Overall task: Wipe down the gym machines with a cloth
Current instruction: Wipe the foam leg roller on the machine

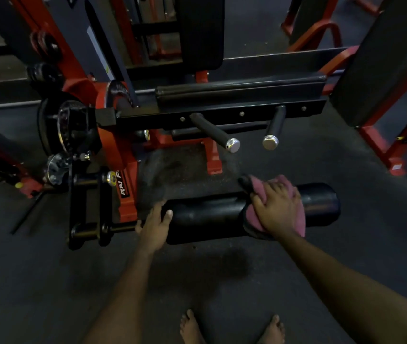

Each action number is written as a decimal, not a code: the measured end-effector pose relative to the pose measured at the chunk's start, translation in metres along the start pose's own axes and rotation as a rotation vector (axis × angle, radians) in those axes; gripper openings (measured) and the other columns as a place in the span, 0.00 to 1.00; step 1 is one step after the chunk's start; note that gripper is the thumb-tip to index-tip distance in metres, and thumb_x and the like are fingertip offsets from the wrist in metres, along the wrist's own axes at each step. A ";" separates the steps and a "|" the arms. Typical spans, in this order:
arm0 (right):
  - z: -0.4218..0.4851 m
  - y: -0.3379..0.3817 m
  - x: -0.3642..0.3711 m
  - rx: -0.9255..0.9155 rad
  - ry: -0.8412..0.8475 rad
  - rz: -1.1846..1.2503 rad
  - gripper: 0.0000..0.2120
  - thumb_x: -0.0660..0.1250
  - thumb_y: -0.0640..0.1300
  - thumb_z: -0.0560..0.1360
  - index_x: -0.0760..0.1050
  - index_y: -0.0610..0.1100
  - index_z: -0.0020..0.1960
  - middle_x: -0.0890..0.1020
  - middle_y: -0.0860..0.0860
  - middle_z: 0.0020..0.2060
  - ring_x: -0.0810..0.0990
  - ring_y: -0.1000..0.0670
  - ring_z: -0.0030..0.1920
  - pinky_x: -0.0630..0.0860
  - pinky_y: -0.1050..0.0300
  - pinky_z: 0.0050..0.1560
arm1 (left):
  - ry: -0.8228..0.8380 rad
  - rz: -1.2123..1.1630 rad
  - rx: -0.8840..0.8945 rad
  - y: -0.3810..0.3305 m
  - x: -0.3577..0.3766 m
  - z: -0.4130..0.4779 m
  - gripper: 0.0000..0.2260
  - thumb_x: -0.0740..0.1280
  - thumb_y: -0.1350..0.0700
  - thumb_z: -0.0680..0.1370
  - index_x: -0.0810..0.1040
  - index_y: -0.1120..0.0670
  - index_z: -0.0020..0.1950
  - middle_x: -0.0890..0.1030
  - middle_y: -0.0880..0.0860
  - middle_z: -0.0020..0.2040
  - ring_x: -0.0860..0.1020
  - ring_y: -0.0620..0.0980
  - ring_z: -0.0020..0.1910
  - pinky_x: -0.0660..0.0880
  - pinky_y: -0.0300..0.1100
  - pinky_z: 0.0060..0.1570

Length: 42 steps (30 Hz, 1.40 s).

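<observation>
A black padded roller [207, 217] of a red and black gym machine [120, 155] lies across the middle of the view. My right hand [278, 209] presses a pink cloth [296, 219] onto the roller's right part, fingers spread over the cloth. My left hand [154, 224] grips the roller's left end, thumb on top and fingers curled round the far side. The right end of the roller shows bare beyond the cloth.
Two black handles with chrome caps [232, 144] stick out toward me above the roller. A long black pad [242, 91] spans the machine. Weight plates [58, 125] hang at the left. Red frames [381, 147] of other machines stand at the right. My bare feet [192, 328] are on dark floor.
</observation>
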State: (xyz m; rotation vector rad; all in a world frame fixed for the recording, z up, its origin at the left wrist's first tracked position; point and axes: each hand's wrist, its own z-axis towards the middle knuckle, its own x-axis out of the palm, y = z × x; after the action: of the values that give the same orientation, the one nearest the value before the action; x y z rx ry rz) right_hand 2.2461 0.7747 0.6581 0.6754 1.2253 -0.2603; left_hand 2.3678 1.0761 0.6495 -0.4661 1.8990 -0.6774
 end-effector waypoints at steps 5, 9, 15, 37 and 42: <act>-0.018 0.056 0.018 -0.051 0.048 -0.007 0.22 0.60 0.57 0.73 0.76 0.52 0.64 0.79 0.52 0.61 0.72 0.47 0.66 0.64 0.32 0.68 | 0.053 -0.007 0.024 0.000 -0.010 -0.001 0.19 0.57 0.45 0.85 0.64 0.44 0.76 0.66 0.48 0.77 0.62 0.51 0.77 0.47 0.55 0.76; -0.011 0.039 0.013 0.021 -0.006 -0.032 0.21 0.57 0.57 0.74 0.78 0.52 0.61 0.81 0.52 0.59 0.73 0.47 0.65 0.67 0.36 0.66 | 0.067 -0.013 0.035 0.007 -0.010 0.000 0.19 0.59 0.45 0.84 0.64 0.43 0.75 0.68 0.46 0.76 0.64 0.50 0.76 0.47 0.57 0.76; -0.035 0.094 0.023 -0.185 0.147 0.066 0.23 0.60 0.58 0.75 0.74 0.54 0.68 0.77 0.54 0.66 0.69 0.50 0.71 0.59 0.30 0.72 | 0.073 -0.025 0.082 0.013 -0.012 -0.002 0.19 0.61 0.47 0.84 0.65 0.43 0.74 0.67 0.44 0.76 0.64 0.48 0.76 0.48 0.56 0.75; -0.051 0.012 0.025 0.307 -0.172 -0.004 0.17 0.63 0.45 0.82 0.74 0.40 0.69 0.74 0.40 0.69 0.70 0.38 0.71 0.72 0.39 0.61 | -0.228 0.489 0.178 -0.101 0.095 -0.053 0.33 0.51 0.29 0.75 0.61 0.39 0.79 0.55 0.57 0.82 0.49 0.64 0.81 0.47 0.76 0.69; -0.059 0.004 0.018 0.294 -0.096 0.031 0.19 0.60 0.48 0.84 0.72 0.42 0.71 0.72 0.41 0.72 0.69 0.38 0.70 0.73 0.38 0.62 | -0.333 0.508 0.116 -0.051 0.044 -0.028 0.25 0.58 0.40 0.77 0.73 0.46 0.72 0.68 0.57 0.75 0.61 0.61 0.76 0.65 0.70 0.67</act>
State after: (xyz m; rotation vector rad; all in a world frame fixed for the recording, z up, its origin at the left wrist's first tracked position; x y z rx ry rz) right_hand 2.2085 0.8172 0.6322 0.9248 1.0934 -0.4480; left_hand 2.3255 1.0178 0.6601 -0.0092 1.5608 -0.3427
